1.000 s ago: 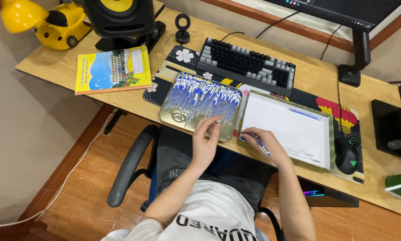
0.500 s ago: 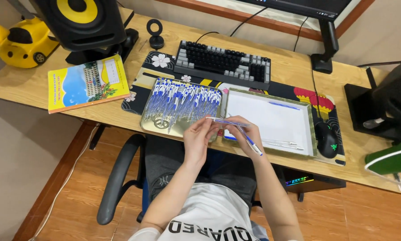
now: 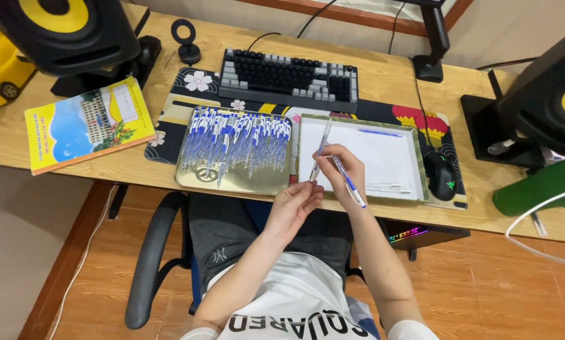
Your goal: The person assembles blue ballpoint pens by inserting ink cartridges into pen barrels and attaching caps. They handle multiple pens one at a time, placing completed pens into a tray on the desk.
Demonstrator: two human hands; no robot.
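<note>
the right hand is raised just above the near edge of the wooden surface, its fingers pinched round two pens at once: a blue-and-clear ballpoint pen that slants down to the right out of the fist, and a second clear pen that stands nearly upright, its top over the white tray. how the two pens cross inside the grip is hidden by the fingers. the left hand is loosely curled just below and left of it, fingertips meeting the lower end of the upright pen; whether it truly grips that end or only touches it is hard to make out.

the white tray lies on the patterned desk mat, and a lone pen rests near its far edge; faint clear pieces near its right front corner are too small to tell. just left of it, a gold tray holds a dense heap of blue-and-white pens, too tangled to tell apart. behind both sits a keyboard, and a black mouse lies right of the white tray. a yellow notebook is well apart to the left. speakers at both upper corners are cut off by the frame, as are the monitor stand and the yellow toy at the left edge.
</note>
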